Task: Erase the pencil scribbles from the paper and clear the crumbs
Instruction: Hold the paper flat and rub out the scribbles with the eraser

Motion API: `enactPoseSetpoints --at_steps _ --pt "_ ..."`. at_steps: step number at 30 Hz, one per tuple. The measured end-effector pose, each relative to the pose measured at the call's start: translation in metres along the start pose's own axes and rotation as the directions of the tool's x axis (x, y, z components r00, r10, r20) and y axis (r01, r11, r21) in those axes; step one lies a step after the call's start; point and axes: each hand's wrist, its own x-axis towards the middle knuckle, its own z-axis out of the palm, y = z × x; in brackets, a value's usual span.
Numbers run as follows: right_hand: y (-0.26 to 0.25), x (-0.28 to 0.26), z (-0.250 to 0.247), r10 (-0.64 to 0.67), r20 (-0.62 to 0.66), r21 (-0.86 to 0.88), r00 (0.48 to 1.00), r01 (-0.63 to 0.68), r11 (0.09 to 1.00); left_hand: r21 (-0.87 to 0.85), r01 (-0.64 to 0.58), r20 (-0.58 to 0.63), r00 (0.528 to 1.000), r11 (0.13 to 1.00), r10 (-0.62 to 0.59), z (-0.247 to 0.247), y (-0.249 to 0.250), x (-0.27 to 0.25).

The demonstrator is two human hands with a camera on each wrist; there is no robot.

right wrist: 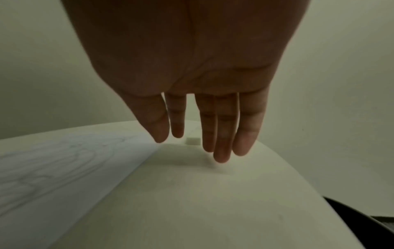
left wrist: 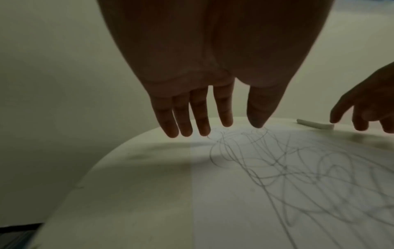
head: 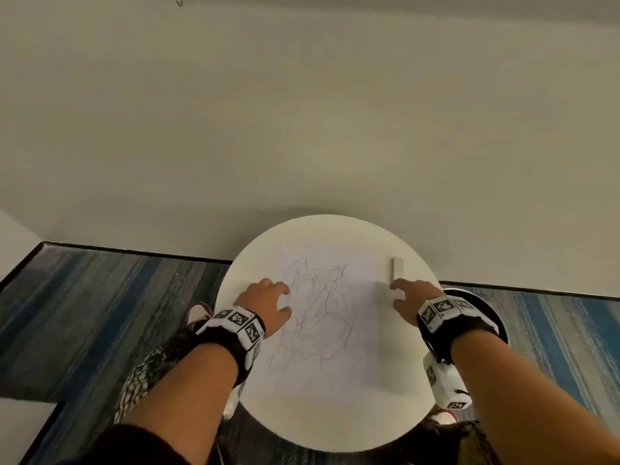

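Note:
A white sheet of paper (head: 362, 330) lies on a small round white table (head: 322, 427), covered with grey pencil scribbles (head: 315, 310). A white eraser (head: 397, 269) lies on the table just beyond the paper's right edge. My left hand (head: 268, 305) hovers at the paper's left edge, fingers straight and loosely spread, holding nothing. My right hand (head: 409, 298) hovers just short of the eraser with fingers extended, apart from it. In the left wrist view my left fingers (left wrist: 200, 116) hang above the scribbles (left wrist: 298, 168). The right wrist view shows the eraser (right wrist: 192, 141) beyond my fingertips (right wrist: 221, 151).
The table stands against a plain pale wall (head: 302, 112). Blue striped carpet (head: 84, 313) lies on both sides. A dark round object (head: 483, 300) sits behind the table's right edge. My knees and shoes show beneath the table.

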Motion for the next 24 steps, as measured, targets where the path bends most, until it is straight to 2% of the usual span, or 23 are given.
enactPoseSetpoints --at_steps 3,7,13,16,20,24 --pt "0.002 0.021 -0.003 0.022 -0.016 -0.021 1.0 -0.022 1.0 0.056 0.002 -0.008 1.0 0.998 -0.002 -0.001 0.004 0.026" --pt "0.001 0.034 -0.003 0.043 -0.032 -0.015 0.999 -0.044 0.999 0.175 0.004 0.065 0.998 0.985 -0.016 0.005 0.011 0.039" --pt "-0.005 0.025 -0.005 0.07 -0.05 0.01 0.996 -0.069 0.998 0.208 0.01 0.064 0.998 0.978 -0.024 0.021 0.015 0.022" --pt "-0.007 0.01 -0.003 0.07 -0.122 0.056 0.99 -0.064 0.996 0.188 0.007 0.055 0.998 0.982 -0.018 0.033 0.019 0.008" --pt "-0.03 -0.012 -0.004 -0.006 -0.212 0.122 0.977 0.032 0.992 0.15 -0.012 -0.012 1.0 0.989 0.014 0.046 0.025 -0.007" --pt "-0.071 -0.024 0.002 -0.19 -0.221 0.17 0.957 0.229 0.958 0.029 0.055 -0.043 0.998 0.998 -0.054 0.041 0.018 -0.003"
